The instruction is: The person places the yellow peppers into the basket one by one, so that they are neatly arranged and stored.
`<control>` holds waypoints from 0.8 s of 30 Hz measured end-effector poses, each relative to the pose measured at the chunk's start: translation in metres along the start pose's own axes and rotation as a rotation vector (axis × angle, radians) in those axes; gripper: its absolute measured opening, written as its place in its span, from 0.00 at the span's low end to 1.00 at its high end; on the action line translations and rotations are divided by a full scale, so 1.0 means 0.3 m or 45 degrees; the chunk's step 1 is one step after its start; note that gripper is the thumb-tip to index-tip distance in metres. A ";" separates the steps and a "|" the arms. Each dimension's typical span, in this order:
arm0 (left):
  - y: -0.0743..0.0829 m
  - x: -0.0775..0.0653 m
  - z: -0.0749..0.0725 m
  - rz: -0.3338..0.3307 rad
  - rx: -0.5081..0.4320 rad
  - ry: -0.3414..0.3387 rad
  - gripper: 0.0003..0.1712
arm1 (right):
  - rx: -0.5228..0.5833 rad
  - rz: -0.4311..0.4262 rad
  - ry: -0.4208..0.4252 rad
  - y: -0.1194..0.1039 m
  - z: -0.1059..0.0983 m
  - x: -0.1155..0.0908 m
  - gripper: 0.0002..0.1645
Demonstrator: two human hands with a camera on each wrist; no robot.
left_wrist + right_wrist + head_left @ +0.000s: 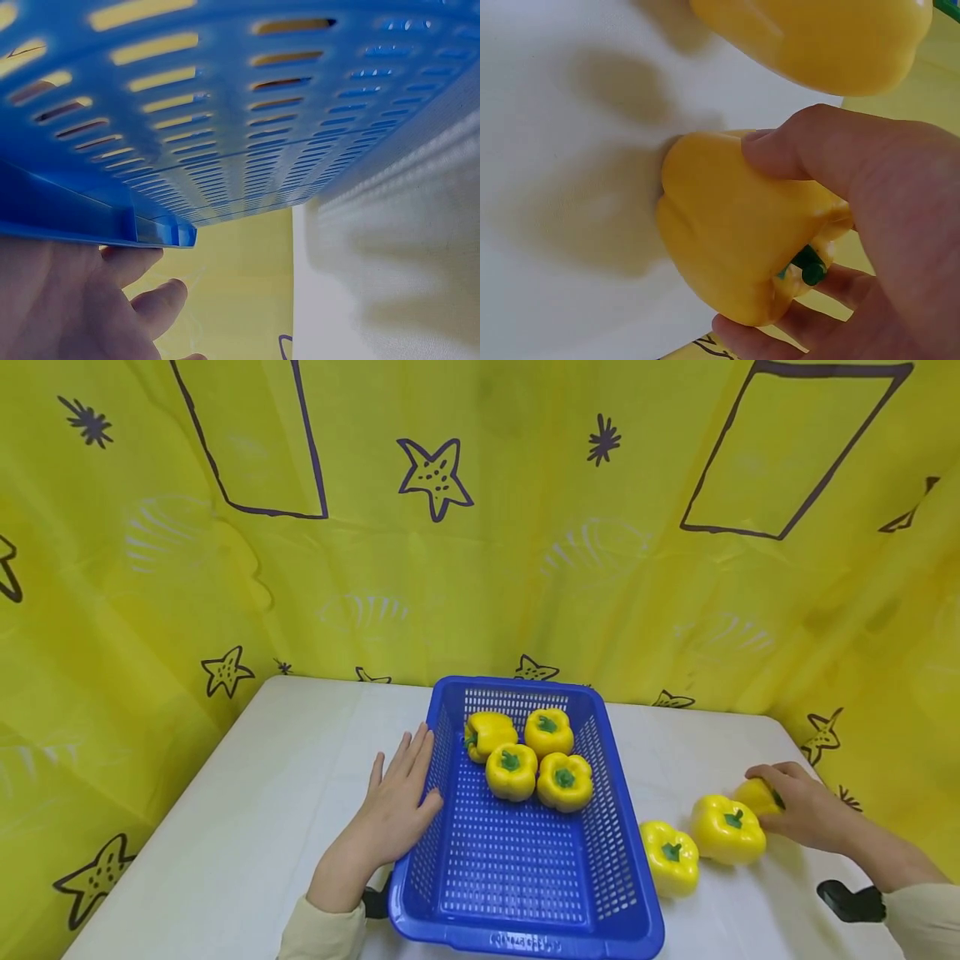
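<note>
A blue plastic basket (517,860) stands on the white table, with several yellow bell peppers (512,772) in its far half. My left hand (397,802) rests against the basket's left rim, its fingers straight; the left wrist view shows the palm under the rim (90,236). Off to the right, my right hand (802,806) grips a yellow bell pepper (727,217), thumb on one side and fingers on the other, its green stem toward the palm. Two more bell peppers (727,829) (670,858) sit on the table between that hand and the basket.
The white table (300,760) carries the basket and the loose peppers. A yellow curtain (495,593) with drawn starfish hangs behind the table and along its sides. Dark straps show near both wrists.
</note>
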State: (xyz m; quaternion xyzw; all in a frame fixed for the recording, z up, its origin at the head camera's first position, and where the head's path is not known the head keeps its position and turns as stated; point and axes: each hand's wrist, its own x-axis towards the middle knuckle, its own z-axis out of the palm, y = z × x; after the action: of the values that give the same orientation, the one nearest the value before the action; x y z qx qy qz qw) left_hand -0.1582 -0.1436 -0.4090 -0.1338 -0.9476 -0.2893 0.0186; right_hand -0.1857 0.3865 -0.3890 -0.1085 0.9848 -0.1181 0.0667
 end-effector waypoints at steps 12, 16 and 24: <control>0.004 0.000 0.002 0.001 -0.006 -0.008 0.44 | -0.018 -0.056 0.075 0.019 0.002 -0.006 0.35; 0.004 -0.002 0.000 -0.002 -0.002 -0.012 0.44 | -0.010 -0.059 0.077 0.013 -0.011 -0.001 0.36; 0.005 -0.004 -0.006 -0.009 -0.005 -0.017 0.44 | -0.023 -0.073 0.090 -0.035 -0.055 0.014 0.36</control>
State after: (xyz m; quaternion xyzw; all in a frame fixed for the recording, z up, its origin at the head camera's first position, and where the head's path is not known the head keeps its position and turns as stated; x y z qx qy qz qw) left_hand -0.1568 -0.1438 -0.4070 -0.1325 -0.9476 -0.2904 0.0110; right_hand -0.1903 0.3791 -0.3708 -0.1329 0.9841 -0.1147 0.0274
